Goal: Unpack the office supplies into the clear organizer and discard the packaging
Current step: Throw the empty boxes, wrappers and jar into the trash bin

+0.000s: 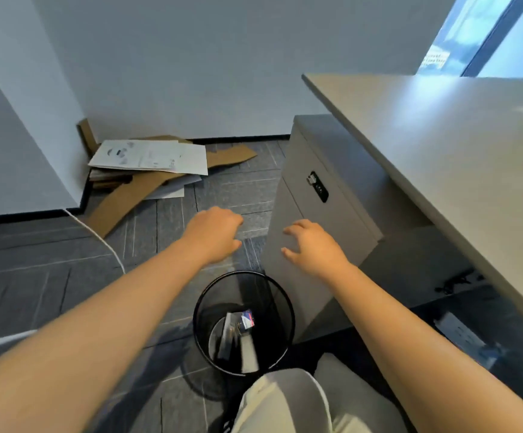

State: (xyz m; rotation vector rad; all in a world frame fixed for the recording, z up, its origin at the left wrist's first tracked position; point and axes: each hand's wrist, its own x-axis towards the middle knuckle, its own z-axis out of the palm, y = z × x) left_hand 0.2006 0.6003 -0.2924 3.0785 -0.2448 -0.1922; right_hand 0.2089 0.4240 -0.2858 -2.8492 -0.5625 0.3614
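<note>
Both hands hang over the one black mesh bin (243, 323) on the floor and hold nothing: the left hand (215, 234) loosely curled, the right hand (311, 246) with fingers spread. Packaging (238, 326), perhaps two or three pieces, lies inside the bin, so the discarding step looks done. Next, I'd guess, a turn back to the desk (441, 142) at the right; no organizer is in sight.

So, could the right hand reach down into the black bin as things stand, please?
Probably yes. The right hand is empty and hovers beyond the bin, whose top is open with only packaging at the bottom; nothing lies between them.
</note>
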